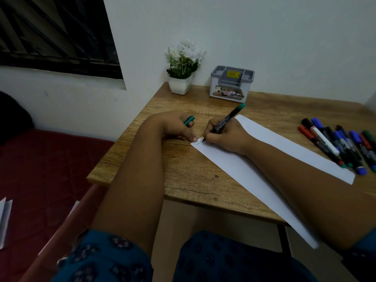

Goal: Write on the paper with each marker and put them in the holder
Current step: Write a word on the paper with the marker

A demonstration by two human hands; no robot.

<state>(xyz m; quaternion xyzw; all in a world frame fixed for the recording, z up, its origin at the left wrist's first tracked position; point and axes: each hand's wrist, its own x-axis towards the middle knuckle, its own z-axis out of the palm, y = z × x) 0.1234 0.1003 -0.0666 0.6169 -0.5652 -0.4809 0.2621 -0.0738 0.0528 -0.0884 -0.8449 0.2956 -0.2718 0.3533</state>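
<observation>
Forearms, two, bare, crossing the wooden desk (183, 180) from the near edge. Right hand (223, 137) — grasping a green marker (228, 119), tip down at the far-left corner of the paper (264, 159), beside a few small written letters. Left hand (179, 129) — curled round the green cap (189, 120), fingertip pinning that same corner. Advice: keep the corner pinned, since the sheet overhangs the near edge and could slide; press lightly. Spare markers (337, 145), a loose cluster at the right, uncapped state unclear. Holder (232, 84), grey, at the back beside a potted plant (183, 66), well apart from both hands.
</observation>
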